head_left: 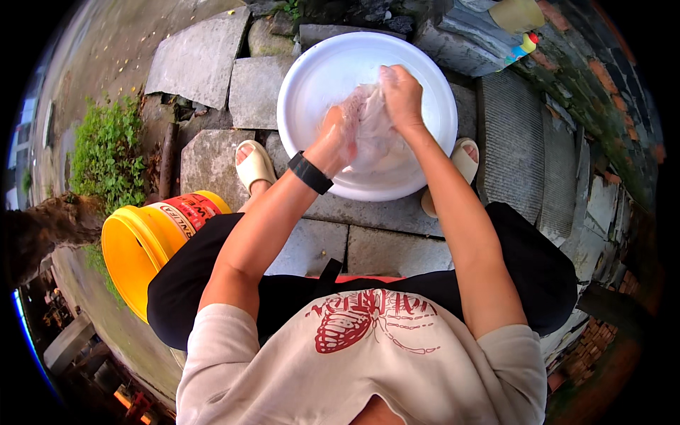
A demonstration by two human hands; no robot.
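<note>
Pale cloth (374,131) lies inside the white basin (319,81). Right hand (403,100): grip clamped on it. Left hand (336,133): blur leaves its grip, and the material itself, unconfirmed. Working low in the basin should limit splashing.

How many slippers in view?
2. One cream slipper is on the left foot, left of the white basin; the other slipper is on the right foot, right of the basin, partly hidden by it and the right forearm.

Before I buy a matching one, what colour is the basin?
The basin is white, seen best in the head view.
</note>
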